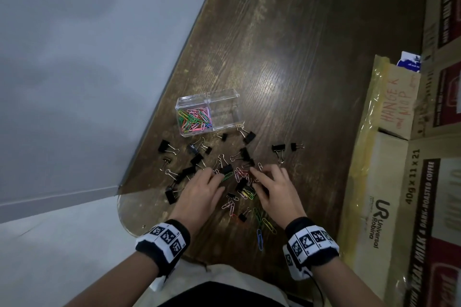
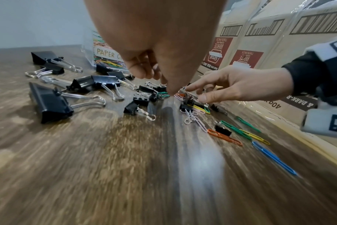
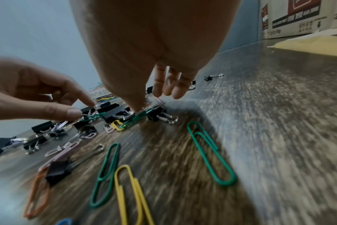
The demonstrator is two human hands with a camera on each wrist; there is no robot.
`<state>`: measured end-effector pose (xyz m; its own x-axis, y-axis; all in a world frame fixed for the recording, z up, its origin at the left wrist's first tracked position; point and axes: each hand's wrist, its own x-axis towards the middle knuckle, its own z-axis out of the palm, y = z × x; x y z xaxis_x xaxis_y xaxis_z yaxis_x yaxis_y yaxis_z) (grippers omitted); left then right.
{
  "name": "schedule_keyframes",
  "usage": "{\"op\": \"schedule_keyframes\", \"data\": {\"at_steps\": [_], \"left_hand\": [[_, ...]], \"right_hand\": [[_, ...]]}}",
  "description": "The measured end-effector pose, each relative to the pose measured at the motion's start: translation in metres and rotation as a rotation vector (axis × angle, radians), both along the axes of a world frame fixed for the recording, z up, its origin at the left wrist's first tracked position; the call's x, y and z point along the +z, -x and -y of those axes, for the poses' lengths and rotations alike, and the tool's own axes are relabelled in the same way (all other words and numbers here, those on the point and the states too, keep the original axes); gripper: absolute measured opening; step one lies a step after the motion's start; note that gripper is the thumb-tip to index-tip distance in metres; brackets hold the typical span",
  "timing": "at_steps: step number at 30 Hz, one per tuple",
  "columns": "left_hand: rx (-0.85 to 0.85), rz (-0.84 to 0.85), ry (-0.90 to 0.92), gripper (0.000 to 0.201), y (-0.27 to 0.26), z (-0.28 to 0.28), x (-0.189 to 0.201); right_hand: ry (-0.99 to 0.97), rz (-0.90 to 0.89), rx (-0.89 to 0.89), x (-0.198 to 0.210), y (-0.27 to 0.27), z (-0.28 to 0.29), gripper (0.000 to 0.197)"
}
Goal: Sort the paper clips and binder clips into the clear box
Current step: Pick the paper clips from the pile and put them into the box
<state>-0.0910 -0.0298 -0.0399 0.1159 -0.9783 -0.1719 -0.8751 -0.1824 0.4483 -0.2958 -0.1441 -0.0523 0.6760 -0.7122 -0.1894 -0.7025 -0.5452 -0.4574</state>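
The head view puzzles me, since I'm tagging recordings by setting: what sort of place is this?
Probably a storeroom or a home corner used for storage. Stacked cardboard coffee cartons stand against a dark wooden table, and one taped carton is hand-marked for hangers and a mop. The bare grey floor shows nothing more.
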Motion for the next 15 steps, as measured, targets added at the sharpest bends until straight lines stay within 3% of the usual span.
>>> {"op": "schedule_keyframes", "data": {"at_steps": [8,12,15], "left_hand": [[-0.071,0.046,-0.020,0.037,0.013,0.007,-0.014],[0.003,0.037,0.014,0.017,0.011,0.010,-0.011],[-0.001,0.061,-0.009,0.010,0.008,0.008,-0.010]], "right_hand": [[-0.111,0.018,-0.092,0.005,-0.007,0.008,0.047],[-0.128,-0.020,-0.229,0.007,-0.014,0.008,0.048],[-0.129,0.007,-0.238,0.005,-0.019,0.007,0.032]]}}
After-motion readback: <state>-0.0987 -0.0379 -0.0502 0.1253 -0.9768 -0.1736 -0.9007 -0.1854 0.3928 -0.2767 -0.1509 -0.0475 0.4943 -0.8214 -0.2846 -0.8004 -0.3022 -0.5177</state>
